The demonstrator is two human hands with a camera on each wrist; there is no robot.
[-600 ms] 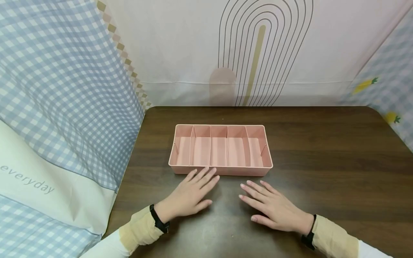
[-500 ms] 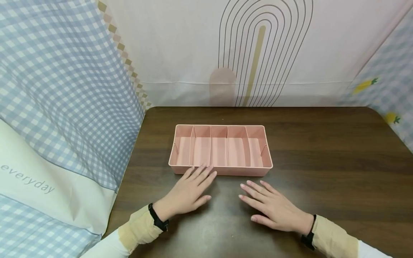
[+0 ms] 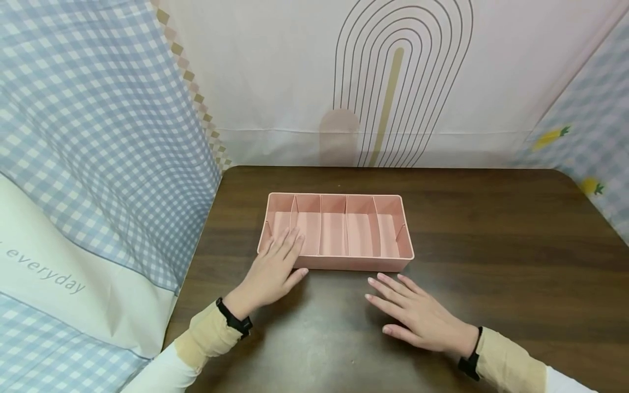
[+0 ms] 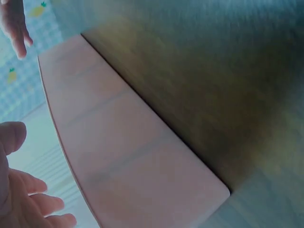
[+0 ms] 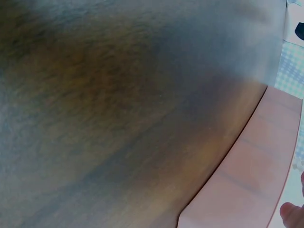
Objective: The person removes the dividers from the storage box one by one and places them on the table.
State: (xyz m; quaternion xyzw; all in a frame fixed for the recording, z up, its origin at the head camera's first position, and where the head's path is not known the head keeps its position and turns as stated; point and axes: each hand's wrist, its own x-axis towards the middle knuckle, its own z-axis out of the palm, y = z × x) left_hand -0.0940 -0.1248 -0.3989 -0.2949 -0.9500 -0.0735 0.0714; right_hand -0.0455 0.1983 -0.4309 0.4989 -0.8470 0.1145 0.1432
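Observation:
A pink organizer box (image 3: 344, 263) with several compartments, all bare inside, stands on the brown wooden table. My left hand (image 3: 271, 271) is over its front left corner, fingers extended and overlapping the front rim and the leftmost compartments. In the left wrist view the fingers (image 4: 35, 194) stand above the rim, with the box's front wall (image 4: 128, 137) beside them. My right hand (image 3: 417, 314) is spread, palm down, in front of the box's right end, apart from it and holding nothing. The right wrist view has the box wall (image 5: 251, 161) at lower right, with a fingertip near its rim.
The table (image 3: 491, 245) reaches a white curtain (image 3: 265, 71) with arch lines at the back. A blue checked cloth (image 3: 108, 109) hangs along the left side, and another checked cloth (image 3: 585, 136) with yellow fruit prints hangs at right.
My left hand has moved left and forward, from the middle of the box's front wall to over its left end. The right hand has stayed in place. The head view has tilted slightly.

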